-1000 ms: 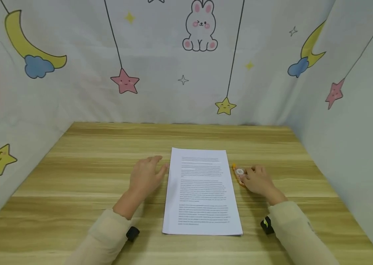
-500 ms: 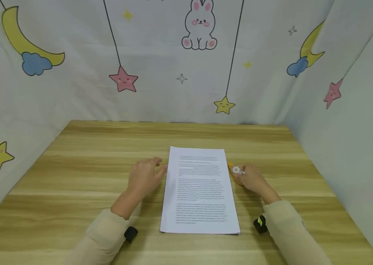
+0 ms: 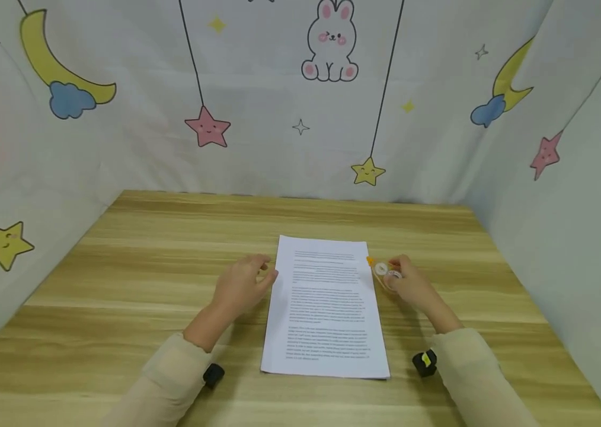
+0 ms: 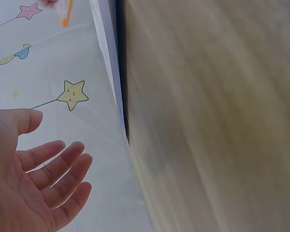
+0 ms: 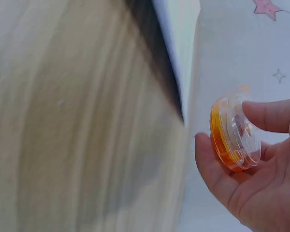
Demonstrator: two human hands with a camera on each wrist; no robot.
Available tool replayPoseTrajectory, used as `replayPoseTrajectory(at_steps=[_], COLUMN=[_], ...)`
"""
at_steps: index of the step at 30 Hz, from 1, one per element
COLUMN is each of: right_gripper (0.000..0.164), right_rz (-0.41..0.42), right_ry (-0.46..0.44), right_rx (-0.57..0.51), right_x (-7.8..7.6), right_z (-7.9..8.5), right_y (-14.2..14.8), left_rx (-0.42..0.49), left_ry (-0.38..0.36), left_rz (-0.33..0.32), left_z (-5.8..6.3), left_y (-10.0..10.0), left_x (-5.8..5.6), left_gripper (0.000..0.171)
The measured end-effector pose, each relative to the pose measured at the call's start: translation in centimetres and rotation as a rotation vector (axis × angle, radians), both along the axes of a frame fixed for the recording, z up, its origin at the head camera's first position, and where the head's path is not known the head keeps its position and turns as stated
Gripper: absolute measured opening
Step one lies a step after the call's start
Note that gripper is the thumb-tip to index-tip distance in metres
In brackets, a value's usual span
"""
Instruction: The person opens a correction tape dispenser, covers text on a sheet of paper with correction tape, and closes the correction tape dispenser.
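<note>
A stack of printed white paper [image 3: 327, 314] lies on the wooden table, its text facing up. Just off its upper right edge, my right hand [image 3: 415, 290] pinches an orange and clear correction tape [image 3: 381, 270] between thumb and fingers. The right wrist view gives a closer look at the correction tape [image 5: 227, 133], with the thumb on its clear side and fingers around the orange one. My left hand [image 3: 239, 287] hovers by the stack's left edge, holding nothing. In the left wrist view this hand [image 4: 36, 179] has its fingers spread and loosely bent.
The wood-grain table [image 3: 140, 284] extends on both sides of the paper. White fabric [image 3: 258, 166] printed with stars, moons and a rabbit hangs behind it and at both sides. A small black device [image 3: 425, 363] sits at the right wrist, another [image 3: 213, 375] at the left.
My right hand has picked the correction tape up from beside the paper and brought it up, its tip now at the stack's right edge. My left hand has hardly moved.
</note>
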State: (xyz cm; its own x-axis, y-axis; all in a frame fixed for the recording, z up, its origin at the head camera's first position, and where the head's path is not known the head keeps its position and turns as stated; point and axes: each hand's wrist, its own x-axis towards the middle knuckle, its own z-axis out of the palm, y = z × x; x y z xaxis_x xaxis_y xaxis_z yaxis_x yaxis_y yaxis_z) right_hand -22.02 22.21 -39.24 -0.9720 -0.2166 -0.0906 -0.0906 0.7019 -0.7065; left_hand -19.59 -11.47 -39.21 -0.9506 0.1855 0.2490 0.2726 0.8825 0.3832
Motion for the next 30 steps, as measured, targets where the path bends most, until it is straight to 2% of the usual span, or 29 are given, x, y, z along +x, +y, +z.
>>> replayPoseTrajectory(at_steps=[6,11,15,21,26,30], right_gripper=[0.043,0.037,0.034,0.035,0.032,0.028], right_rz=[0.152,0.285,0.377,0.400,0.391,0.385], right_ry=[-0.004,0.000,0.029,0.081,0.110,0.122], right_rx=[-0.110,-0.118,-0.133,-0.104,-0.114,-0.127], right_x=[0.5,1.0,1.5,1.9,1.9,1.8], right_z=[1.4,2.5,3.2,3.4,3.1,3.0], right_y=[-1.9,-3.9,-5.4,-6.8,-7.2,-7.4], left_rx=[0.040,0.088,0.106,0.197,0.236,0.237], left_ry=[-0.014,-0.014,-0.030,-0.110,-0.162,-0.174], left_rz=[-0.071,-0.177,-0.261,-0.363,-0.365,-0.365], left_z=[0.6,1.7,2.0,2.4,2.9,3.1], left_y=[0.8,2.4,3.6,4.7,4.9,4.8], left_x=[0.1,-0.1,-0.4,-0.3,-0.1,-0.2], left_gripper=[0.038,0.036,0.038,0.036,0.023,0.022])
